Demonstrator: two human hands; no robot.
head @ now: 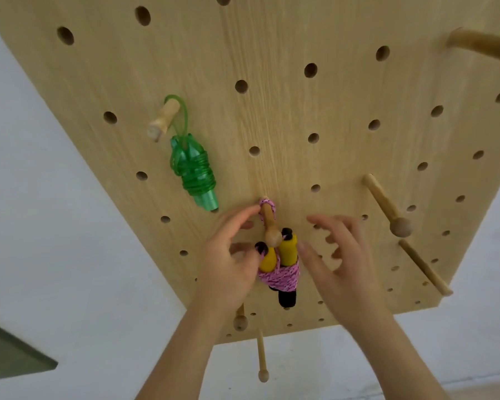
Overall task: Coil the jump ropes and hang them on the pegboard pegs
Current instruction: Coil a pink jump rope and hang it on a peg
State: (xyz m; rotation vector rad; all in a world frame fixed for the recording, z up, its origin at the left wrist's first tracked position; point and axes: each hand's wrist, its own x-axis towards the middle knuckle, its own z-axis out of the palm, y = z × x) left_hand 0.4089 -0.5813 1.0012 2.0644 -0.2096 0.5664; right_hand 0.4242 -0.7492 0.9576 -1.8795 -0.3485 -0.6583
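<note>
On the pegboard point(286, 111), the coiled green rope point(192, 168) hangs from the left peg point(162, 118) at upper left. The pink rope point(280, 277), wound round its handles, hangs from the centre peg point(269, 226) at lower centre. The left hand point(228, 261) is loosely spread, forefinger at the loop and thumb against a handle; the right hand point(344, 264) is wide, just beside the bundle.
</note>
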